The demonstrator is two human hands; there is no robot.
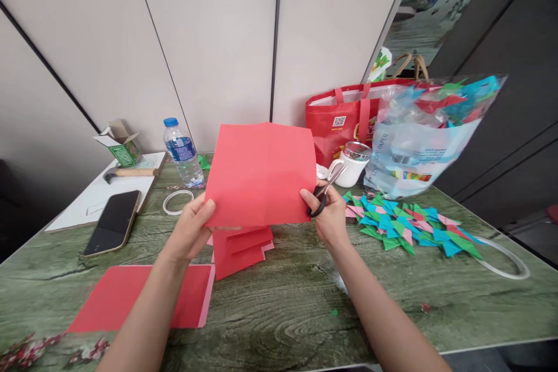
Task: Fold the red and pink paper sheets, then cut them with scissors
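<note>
A sheet of red paper [264, 174] with a crease down its middle is held up above the table between both hands. My left hand [189, 226] pinches its lower left corner, thumb on top. At the right edge, my right hand [329, 209] grips the sheet and also keeps a pair of black-handled scissors [321, 196], blades pointing up and to the right. Below the sheet lie several folded red papers [239, 253], partly hidden by it. A stack of red and pink paper [117, 293] rests under my left forearm.
Folded green, blue and pink paper pieces [401, 224] lie on the right, beside a white ring [518, 264]. Behind stand a white mug [351, 168], a red bag [320, 128] and a plastic bag [418, 151]. Leftward are a water bottle [185, 157], phone [113, 224], hammer [135, 172] and tape roll [176, 202].
</note>
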